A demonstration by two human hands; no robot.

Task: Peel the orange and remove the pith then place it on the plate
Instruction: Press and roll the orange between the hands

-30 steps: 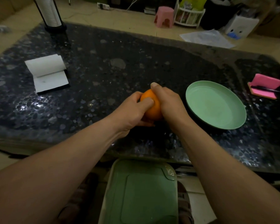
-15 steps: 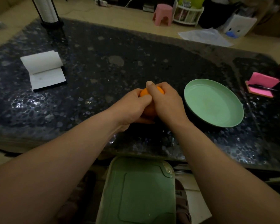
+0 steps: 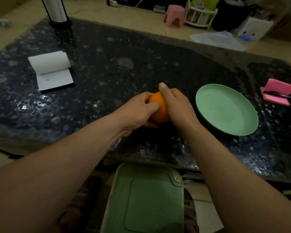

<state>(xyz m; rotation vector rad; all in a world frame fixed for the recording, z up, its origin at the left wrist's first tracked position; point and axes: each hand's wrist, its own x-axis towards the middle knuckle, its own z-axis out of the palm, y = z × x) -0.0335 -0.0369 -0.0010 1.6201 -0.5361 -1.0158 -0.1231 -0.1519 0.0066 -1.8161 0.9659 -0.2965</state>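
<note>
— Hands: what are they doing?
— My left hand (image 3: 138,108) and right hand (image 3: 176,105) both grip the orange (image 3: 158,109), right thumb raised over its top.
— How far along?
— Barely begun, I judge: the skin looks whole, no pith showing. The orange sits between my hands, just left of the plate (image 3: 225,108), which has nothing on it yet.

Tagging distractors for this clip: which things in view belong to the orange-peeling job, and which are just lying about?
Job: round unpeeled orange, gripped by left hand and right hand; pale green round plate.
Lying about: open white notepad; pink sticky-note pad; pink plastic stool; green lidded bin.
</note>
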